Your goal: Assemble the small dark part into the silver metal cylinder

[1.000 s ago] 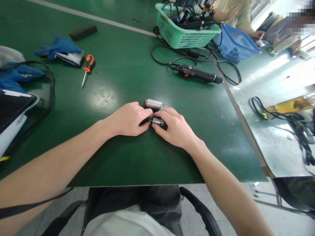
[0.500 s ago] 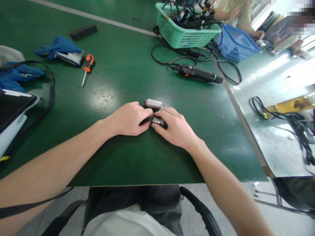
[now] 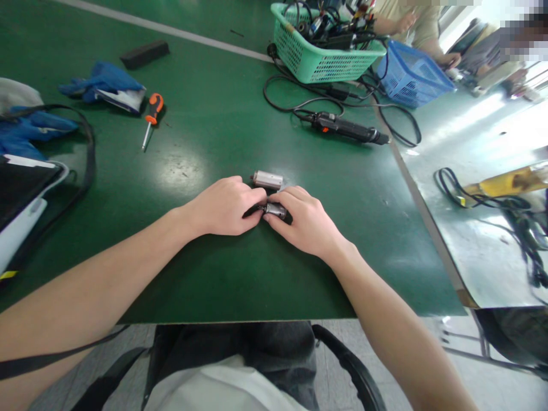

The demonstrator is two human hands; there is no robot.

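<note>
Holds a small metal part (image 3: 276,210) low by the green bench (image 3: 240,274). Grips it from the near and far sides with the right hand (image 3: 307,221). Pinches its mostly hidden left end with the left hand (image 3: 228,208). Has a silver tube (image 3: 268,180) lying on the bench, just past both hands. Has a screwdriver (image 3: 154,108) farther off to the left, and a power driver (image 3: 349,127) farther off to the right.

Free room between screwdriver (image 3: 153,109) and cylinder (image 3: 268,180)
</note>
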